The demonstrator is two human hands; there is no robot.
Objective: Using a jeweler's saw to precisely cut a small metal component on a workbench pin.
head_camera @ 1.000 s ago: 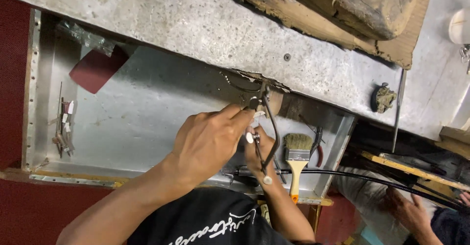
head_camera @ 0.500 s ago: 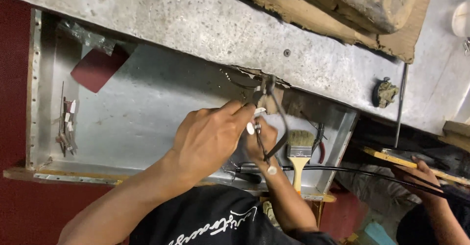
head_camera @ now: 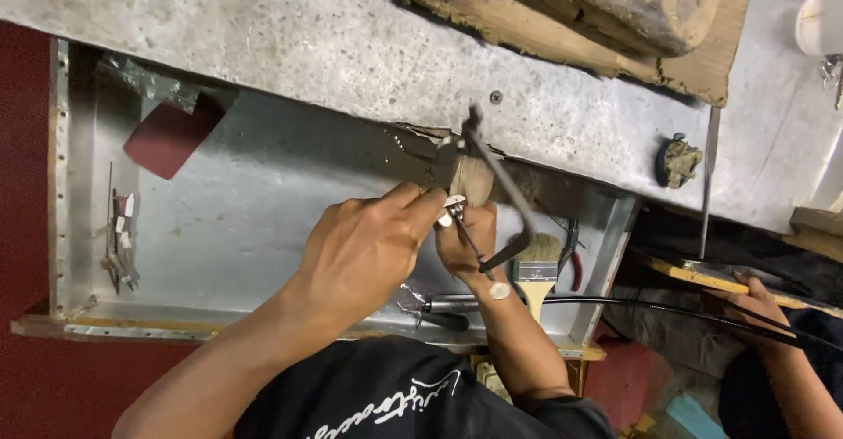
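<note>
Saw frame (head_camera: 496, 184) worked at the small wooden bench peg (head_camera: 470, 180), mid-scene above the metal tray (head_camera: 263, 219).

Head view: the left hand (head_camera: 369, 250) pinches a small pale piece (head_camera: 455, 204) shut against the peg to steady it; the right hand (head_camera: 465, 241) closes around the saw's handle. One brush (head_camera: 536, 259) lies right, and one co-worker's hand (head_camera: 755, 303) is far right.

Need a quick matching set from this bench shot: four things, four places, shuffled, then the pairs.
Things:
1. paintbrush
2. red sheet
3. black cable
4. left hand

Places:
A. far left of the metal tray, near crumpled plastic
B. runs rightward from the tray's near edge
C. just right of the right hand
D. fingertips pinching at the wooden peg

Pairs: 1-C, 2-A, 3-B, 4-D
</note>
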